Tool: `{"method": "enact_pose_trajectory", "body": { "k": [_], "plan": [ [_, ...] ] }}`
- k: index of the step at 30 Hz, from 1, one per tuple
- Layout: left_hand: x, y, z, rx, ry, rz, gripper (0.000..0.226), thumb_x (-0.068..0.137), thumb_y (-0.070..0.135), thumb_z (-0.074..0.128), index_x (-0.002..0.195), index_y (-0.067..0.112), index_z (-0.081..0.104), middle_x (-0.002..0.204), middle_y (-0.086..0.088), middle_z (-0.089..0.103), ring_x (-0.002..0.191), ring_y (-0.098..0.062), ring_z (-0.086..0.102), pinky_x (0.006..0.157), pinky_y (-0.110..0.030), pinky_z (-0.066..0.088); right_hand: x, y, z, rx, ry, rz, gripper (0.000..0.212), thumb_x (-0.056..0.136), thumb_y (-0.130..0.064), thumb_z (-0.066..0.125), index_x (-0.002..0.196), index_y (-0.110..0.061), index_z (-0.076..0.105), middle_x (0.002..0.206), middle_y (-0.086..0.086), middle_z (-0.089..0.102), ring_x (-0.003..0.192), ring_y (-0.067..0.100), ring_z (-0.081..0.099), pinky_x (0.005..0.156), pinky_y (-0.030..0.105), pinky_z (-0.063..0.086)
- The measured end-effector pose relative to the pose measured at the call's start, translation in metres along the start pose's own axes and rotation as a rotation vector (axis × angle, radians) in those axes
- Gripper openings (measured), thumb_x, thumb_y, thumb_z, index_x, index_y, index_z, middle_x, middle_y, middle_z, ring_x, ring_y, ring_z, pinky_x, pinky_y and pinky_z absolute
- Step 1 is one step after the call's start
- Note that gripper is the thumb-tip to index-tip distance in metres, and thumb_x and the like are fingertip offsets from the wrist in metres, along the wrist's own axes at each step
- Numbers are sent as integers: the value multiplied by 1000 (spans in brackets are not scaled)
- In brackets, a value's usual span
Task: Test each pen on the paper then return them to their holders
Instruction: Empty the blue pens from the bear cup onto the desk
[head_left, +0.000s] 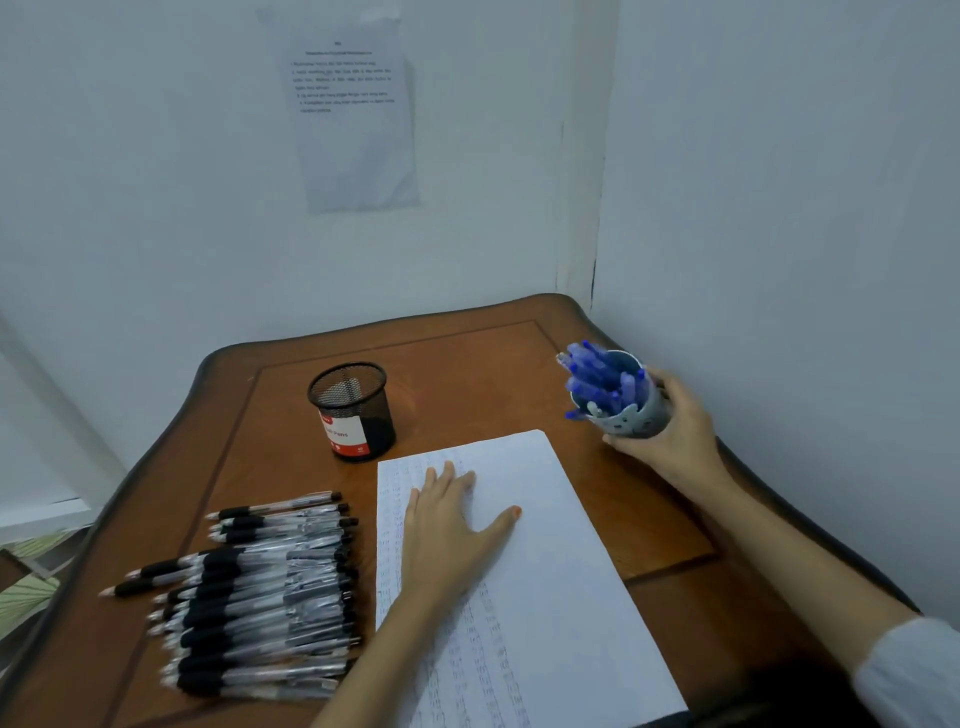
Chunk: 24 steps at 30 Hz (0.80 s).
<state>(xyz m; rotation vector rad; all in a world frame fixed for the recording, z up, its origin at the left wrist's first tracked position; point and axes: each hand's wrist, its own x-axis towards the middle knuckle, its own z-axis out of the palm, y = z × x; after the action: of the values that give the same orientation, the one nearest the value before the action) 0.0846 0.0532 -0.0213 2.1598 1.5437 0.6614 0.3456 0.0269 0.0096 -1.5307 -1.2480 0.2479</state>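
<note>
A white sheet of paper (540, 571) with faint scribbled rows lies on the wooden table (467, 364). My left hand (447, 525) rests flat on it, fingers spread. My right hand (670, 426) grips a grey holder (641, 415) full of several blue pens (597, 374), tilted toward the left at the table's far right. A black mesh holder (353, 410) stands upright behind the paper, with a red and white label visible through its mesh. Several black pens (260, 597) lie in a pile left of the paper.
The table sits in a corner between two white walls. A printed notice (353, 109) is stuck to the back wall. The table's left edge drops off beside a white frame and a green patterned surface (31, 577).
</note>
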Motion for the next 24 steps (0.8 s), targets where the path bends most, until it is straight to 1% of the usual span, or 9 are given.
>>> {"method": "enact_pose_trajectory", "body": {
  "k": [3,6,9,12,14,16,19,21,24],
  "plan": [
    [0,1,-2,0,-8,-12,70,86,61,53,143,25,39,157,4,21,147,-14,10,118,-34,2,-13,5,-34,-164,-3,-156,81,57,-14,92,128,-20,54,121,-3,57,109,12,53,88,15,46],
    [-2,10,-6,18,13,9,56,95,45,47,143,19,39,156,0,27,146,-16,16,118,-36,2,-25,8,-58,-329,-23,-257,76,59,-16,89,128,-18,57,122,1,58,111,19,51,94,37,46],
    [-8,41,-12,-151,71,76,53,95,47,46,141,22,42,151,2,37,140,-15,29,117,-36,19,-31,14,-73,-487,-21,-319,74,59,-22,80,129,-17,56,125,5,57,113,26,51,92,47,48],
    [-17,88,-14,-209,-49,267,79,77,70,44,144,30,34,153,10,32,141,-11,28,114,-35,25,-35,18,-83,-645,-17,-410,73,60,-24,75,129,-16,54,124,11,56,115,28,49,87,47,49],
    [-18,115,-7,-173,-156,351,92,70,75,50,147,30,28,154,11,27,142,-10,24,115,-35,24,-39,20,-87,-703,-16,-459,71,63,-27,73,130,-18,51,124,12,56,117,30,49,88,45,47],
    [-13,127,11,-134,-229,392,101,68,74,60,149,27,25,154,8,29,141,-13,28,115,-36,27,-43,21,-90,-743,-29,-473,75,63,-19,78,131,-21,47,129,11,55,122,32,48,93,44,44],
    [-4,129,41,-176,-339,348,111,59,79,67,148,26,25,147,6,41,131,-16,44,108,-40,40,-51,25,-90,-780,-24,-479,79,60,-11,72,133,-23,43,131,12,56,126,30,43,98,39,36],
    [-2,128,56,-175,-363,335,110,57,78,69,145,26,30,142,7,47,124,-15,50,104,-37,44,-56,28,-89,-778,-25,-486,85,57,-3,74,134,-22,43,132,13,56,127,29,40,101,37,31],
    [-1,126,70,-117,-328,407,91,68,66,71,141,24,36,134,4,51,115,-14,51,97,-28,44,-60,35,-93,-786,-16,-478,92,54,6,76,135,-21,43,135,13,54,130,30,38,103,38,28]
  ]
}}
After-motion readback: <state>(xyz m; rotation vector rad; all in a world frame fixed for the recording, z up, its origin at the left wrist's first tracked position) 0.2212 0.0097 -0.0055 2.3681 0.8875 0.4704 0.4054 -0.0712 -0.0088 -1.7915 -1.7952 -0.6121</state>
